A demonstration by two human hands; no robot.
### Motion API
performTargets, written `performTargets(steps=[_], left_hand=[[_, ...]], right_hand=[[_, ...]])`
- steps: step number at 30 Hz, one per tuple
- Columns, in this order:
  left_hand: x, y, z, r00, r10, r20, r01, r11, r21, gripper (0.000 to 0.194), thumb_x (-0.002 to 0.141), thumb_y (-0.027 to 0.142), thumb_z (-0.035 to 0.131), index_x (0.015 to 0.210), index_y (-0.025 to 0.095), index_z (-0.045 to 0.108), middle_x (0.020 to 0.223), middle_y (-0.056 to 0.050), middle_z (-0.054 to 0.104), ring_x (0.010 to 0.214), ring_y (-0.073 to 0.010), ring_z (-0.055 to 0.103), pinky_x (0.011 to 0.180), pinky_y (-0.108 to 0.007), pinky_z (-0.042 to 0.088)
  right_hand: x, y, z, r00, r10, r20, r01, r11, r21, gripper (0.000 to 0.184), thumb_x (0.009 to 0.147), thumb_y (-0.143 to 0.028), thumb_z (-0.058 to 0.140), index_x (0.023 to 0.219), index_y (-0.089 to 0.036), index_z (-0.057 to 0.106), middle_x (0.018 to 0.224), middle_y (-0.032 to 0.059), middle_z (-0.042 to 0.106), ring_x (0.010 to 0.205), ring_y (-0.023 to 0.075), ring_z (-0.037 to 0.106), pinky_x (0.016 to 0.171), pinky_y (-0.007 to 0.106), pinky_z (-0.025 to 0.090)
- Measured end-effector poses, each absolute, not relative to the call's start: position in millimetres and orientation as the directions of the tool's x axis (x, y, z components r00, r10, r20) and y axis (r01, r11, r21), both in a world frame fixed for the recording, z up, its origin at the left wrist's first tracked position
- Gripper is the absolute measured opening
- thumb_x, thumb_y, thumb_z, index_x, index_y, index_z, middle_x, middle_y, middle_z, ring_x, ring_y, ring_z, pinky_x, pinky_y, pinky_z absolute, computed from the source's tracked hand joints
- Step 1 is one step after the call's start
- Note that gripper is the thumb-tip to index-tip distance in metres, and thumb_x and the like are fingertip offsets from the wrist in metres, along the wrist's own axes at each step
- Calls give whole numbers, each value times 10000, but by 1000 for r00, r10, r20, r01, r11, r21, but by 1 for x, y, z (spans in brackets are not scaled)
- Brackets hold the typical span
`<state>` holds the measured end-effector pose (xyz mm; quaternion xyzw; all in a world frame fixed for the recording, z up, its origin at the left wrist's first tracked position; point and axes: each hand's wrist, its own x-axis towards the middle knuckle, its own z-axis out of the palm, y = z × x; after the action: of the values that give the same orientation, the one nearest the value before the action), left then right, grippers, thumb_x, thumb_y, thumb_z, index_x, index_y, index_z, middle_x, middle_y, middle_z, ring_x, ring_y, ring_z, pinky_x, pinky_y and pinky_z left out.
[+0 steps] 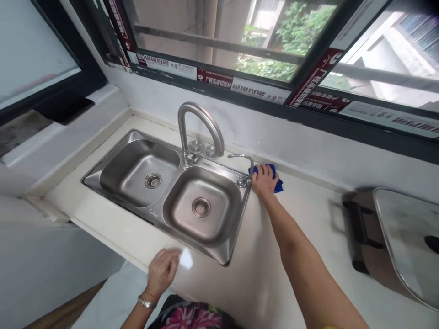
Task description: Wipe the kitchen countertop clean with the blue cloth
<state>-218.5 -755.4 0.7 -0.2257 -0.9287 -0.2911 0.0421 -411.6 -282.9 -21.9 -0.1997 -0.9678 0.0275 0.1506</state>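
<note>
Maroon strip (pixel 215 79): is running along the dark window frame (pixel 343 124) over the sink, showing 广程高级铝型材 in white characters.
White strip (pixel 171 66): is carrying a line of dark print on the same frame, too small for me to be reading with confidence.
Slanting strip (pixel 310 82): is repeating 广程 along the upright between the panes, its characters lying sideways.
Sink mark (pixel 153 213): is sitting on the front rim of the steel double-bowl sink (pixel 222 257), a thin script logo I am not managing to make out.
Right hand (pixel 265 179): is reaching to the sink's back right corner, back of the hand uppermost, fingers bending side by side and clasping the blue cloth (pixel 279 187).
Blue cloth: is lying beneath that hand on the cream countertop (pixel 308 201), just beside the small curved spout (pixel 244 156), its edges poking out past the fingers.
Right arm (pixel 295 246): is stretching out bare and nearly straight from the lower right.
Left hand (pixel 163 268): is hanging near the sink's front edge, fingers curling inward and lying close together; I cannot tell whether the tips are meeting or the hand is touching the countertop.
Metal band (pixel 146 302): is circling the left wrist.
Brown pan (pixel 377 246): is standing at the far right under its glass lid (pixel 404 219), well apart from the cloth.
</note>
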Motion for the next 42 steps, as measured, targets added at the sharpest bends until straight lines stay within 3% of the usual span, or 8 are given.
performTargets(steps=[3,12,20,26,30,32,37,42], left_hand=[[-218,-755,2,-892,401,209,448,724,524,253,929,195,468,1007,249,702,933,-21,778,858,-162,723,955,-374,554],[-215,-754,3,-871,368,327,491,692,529,204,925,171,493,975,224,683,895,-16,761,804,-143,698,850,-325,566],[-210,-757,-1,-870,339,358,490,674,552,220,919,179,468,944,221,682,881,-22,752,812,-157,681,808,-305,550],[-207,-764,-13,-889,347,298,457,680,573,254,907,202,461,982,230,701,873,-19,748,795,-165,670,805,-302,530],[-206,-764,-18,-913,353,206,406,724,558,274,892,208,467,1001,245,716,790,-18,723,764,-175,660,780,-304,516],[-206,-762,-17,-923,343,175,380,735,563,275,895,217,469,1008,248,718,814,-24,729,789,-182,665,790,-311,513],[-203,-760,-13,-922,341,181,381,730,567,272,899,213,465,1010,242,712,849,-26,735,815,-184,663,821,-324,508],[-201,-760,-10,-900,358,250,436,722,538,254,915,219,465,991,236,707,830,-24,730,778,-181,654,794,-321,511]], right_hand=[[-425,-279,-24,-837,457,300,434,890,-143,478,963,-358,304,1374,-206,495,1437,143,508,1341,290,352,1111,589,196],[-378,-308,-13,-861,454,231,435,891,-132,506,941,-340,335,1404,-204,488,1471,134,494,1363,294,361,1089,575,262],[-269,-370,-14,-930,193,313,189,981,-43,468,937,-311,342,1336,-233,573,1439,93,547,1364,282,409,1120,528,242],[-178,-405,-22,-923,-9,384,-40,996,-74,457,923,-270,381,1350,-234,542,1409,82,569,1369,265,431,1136,518,250],[-128,-416,-20,-939,-106,328,-150,982,-111,469,911,-243,390,1365,-264,508,1417,65,560,1390,255,421,1151,534,248],[-111,-422,-20,-951,-97,293,-142,980,-139,450,920,-255,383,1353,-272,504,1446,72,531,1404,265,405,1154,568,235],[-106,-431,-31,-912,128,390,68,984,-164,417,931,-337,406,1302,-179,511,1528,185,406,1427,335,349,1116,597,272],[-146,-401,-32,-934,-24,357,-61,994,-93,460,899,-310,430,1340,-197,494,1533,140,422,1430,296,351,1143,540,266]])
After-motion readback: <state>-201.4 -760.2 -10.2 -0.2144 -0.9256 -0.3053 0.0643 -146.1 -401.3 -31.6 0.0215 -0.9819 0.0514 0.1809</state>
